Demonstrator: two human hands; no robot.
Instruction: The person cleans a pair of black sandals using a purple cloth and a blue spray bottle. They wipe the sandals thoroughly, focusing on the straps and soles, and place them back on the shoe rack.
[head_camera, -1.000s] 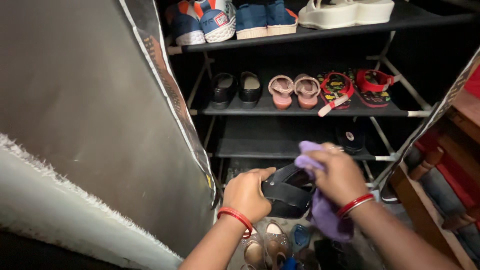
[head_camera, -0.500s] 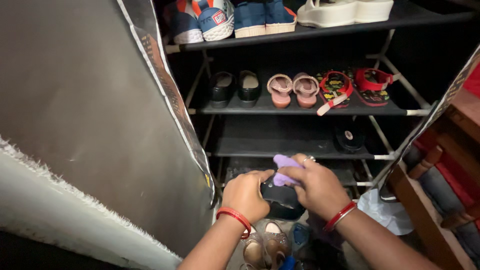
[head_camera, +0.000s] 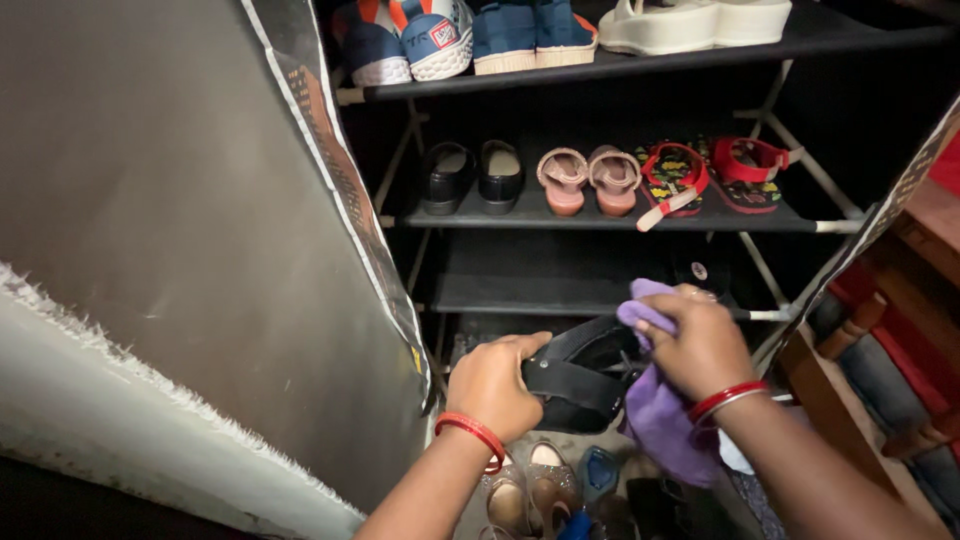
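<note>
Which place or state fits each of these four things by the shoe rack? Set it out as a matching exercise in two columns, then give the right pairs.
Column one:
1. purple cloth
2. black sandal
3. blue sneakers
4. pink shoes

Column two:
A. on the top shelf
B. on the middle shelf, between black shoes and red sandals
C. gripped in the right hand
D. steadied by the left hand

Pairs: 1-C, 2-D, 3-A, 4-B
</note>
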